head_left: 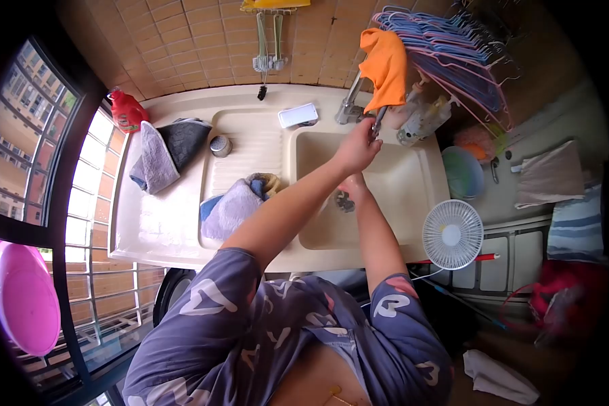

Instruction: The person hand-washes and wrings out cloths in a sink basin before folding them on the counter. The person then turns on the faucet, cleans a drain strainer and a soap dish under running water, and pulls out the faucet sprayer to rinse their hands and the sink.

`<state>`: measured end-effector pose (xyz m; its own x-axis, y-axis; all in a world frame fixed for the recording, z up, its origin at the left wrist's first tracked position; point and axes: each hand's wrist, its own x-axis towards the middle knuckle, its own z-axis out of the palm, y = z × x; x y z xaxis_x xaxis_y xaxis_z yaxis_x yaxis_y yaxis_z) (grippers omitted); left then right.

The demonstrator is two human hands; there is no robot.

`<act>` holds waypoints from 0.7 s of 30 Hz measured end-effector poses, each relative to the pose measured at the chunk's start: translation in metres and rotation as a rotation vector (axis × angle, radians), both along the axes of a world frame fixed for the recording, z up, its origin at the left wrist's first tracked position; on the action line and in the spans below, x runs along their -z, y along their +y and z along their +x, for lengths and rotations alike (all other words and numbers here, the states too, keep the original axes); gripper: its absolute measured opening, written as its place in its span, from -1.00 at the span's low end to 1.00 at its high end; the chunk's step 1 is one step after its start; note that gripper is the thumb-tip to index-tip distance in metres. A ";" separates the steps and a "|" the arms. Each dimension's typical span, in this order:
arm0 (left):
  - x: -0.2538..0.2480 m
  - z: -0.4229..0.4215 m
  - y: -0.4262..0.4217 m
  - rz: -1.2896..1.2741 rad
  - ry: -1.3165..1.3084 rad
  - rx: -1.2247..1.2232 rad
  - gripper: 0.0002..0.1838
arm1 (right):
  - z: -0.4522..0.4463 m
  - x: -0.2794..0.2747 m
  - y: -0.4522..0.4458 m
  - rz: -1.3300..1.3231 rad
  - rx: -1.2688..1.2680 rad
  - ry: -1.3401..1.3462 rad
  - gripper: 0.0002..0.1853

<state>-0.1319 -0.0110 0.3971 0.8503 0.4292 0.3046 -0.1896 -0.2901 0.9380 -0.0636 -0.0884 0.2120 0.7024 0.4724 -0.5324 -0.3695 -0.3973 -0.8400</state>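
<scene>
My left hand (359, 146) reaches across the sink (402, 179) to the faucet (347, 111), its fingers closed around the metal part by the spout. Draped over the top of the faucet is an orange cloth (384, 68). Lower down, inside the basin, is my right hand (352, 183), above the drain (345, 201). My left forearm covers part of it, and its fingers are hard to make out. On the ribbed washboard left of the basin, a bunched lavender, blue and tan cloth (233, 206) lies partly behind my left arm.
A grey and lavender cloth (161, 154), a red bottle (126, 110), a small round jar (220, 146) and a white soap box (298, 116) sit on the counter. Several hangers (446, 57) hang at upper right. A white fan (453, 235) stands by the sink's right edge.
</scene>
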 end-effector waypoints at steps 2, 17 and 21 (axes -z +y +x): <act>-0.015 0.010 0.011 0.102 -0.001 -0.002 -0.60 | 0.014 -0.029 0.004 0.231 -0.056 0.192 -0.24; 0.129 -0.159 0.236 0.512 0.471 -0.473 -0.61 | 0.033 -0.231 -0.052 0.160 0.238 -0.642 -0.68; 0.157 -0.191 0.279 0.597 0.722 -0.583 -0.44 | 0.023 -0.243 -0.008 0.010 -0.093 -1.053 -0.58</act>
<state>-0.3232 0.2678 0.2405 0.6265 0.7717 0.1095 0.6600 -0.6000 0.4521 -0.0404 -0.0960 0.4545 0.7685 0.5489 0.3289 0.5790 -0.3778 -0.7225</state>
